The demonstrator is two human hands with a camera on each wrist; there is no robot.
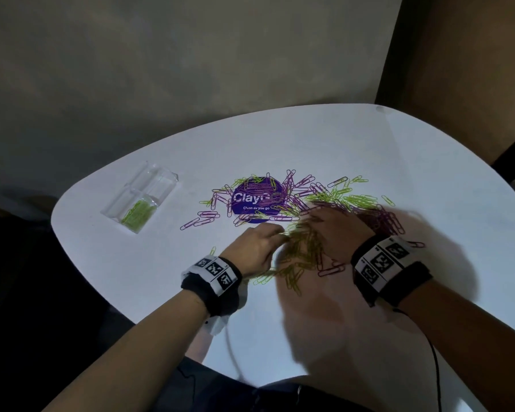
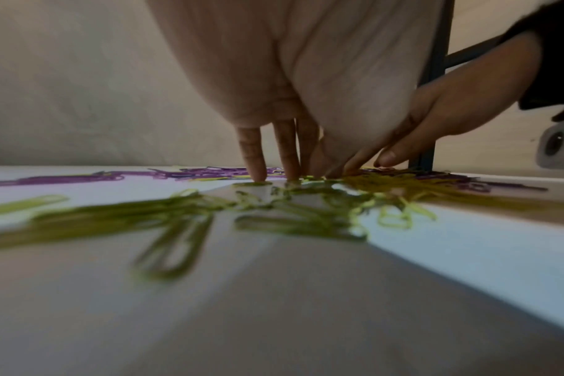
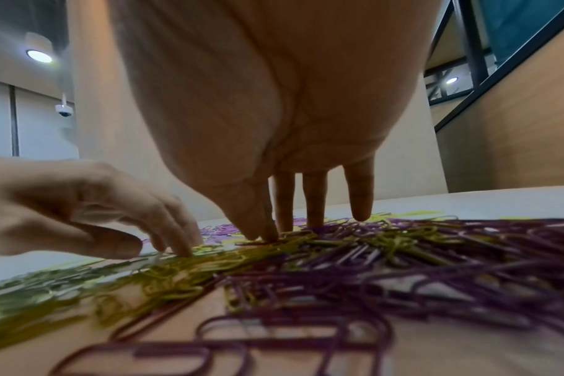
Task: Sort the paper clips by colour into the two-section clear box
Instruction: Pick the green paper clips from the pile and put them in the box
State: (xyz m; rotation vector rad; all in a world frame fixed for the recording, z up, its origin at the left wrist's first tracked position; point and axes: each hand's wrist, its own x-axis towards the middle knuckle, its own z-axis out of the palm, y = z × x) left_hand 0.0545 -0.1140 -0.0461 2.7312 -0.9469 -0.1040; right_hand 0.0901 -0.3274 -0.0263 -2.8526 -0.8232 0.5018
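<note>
A clear two-section box (image 1: 161,181) stands at the table's left; its near section holds green clips (image 1: 137,214), and the far section looks empty. Mixed purple clips (image 1: 298,185) and green clips (image 1: 348,200) are spread across the middle of the table. A gathered heap of green clips (image 1: 305,254) lies between my hands. My left hand (image 1: 262,246) presses straight fingers (image 2: 255,157) onto green clips (image 2: 177,218). My right hand (image 1: 335,230) rests with straight fingers (image 3: 316,201) on the pile, with purple clips (image 3: 403,267) under and beside it.
A round purple sticker (image 1: 247,203) lies under part of the pile. The white table (image 1: 309,138) has rounded edges, with a wall behind it. A thin cable (image 1: 231,349) hangs over the near edge. A dark frame (image 1: 512,162) stands to the right.
</note>
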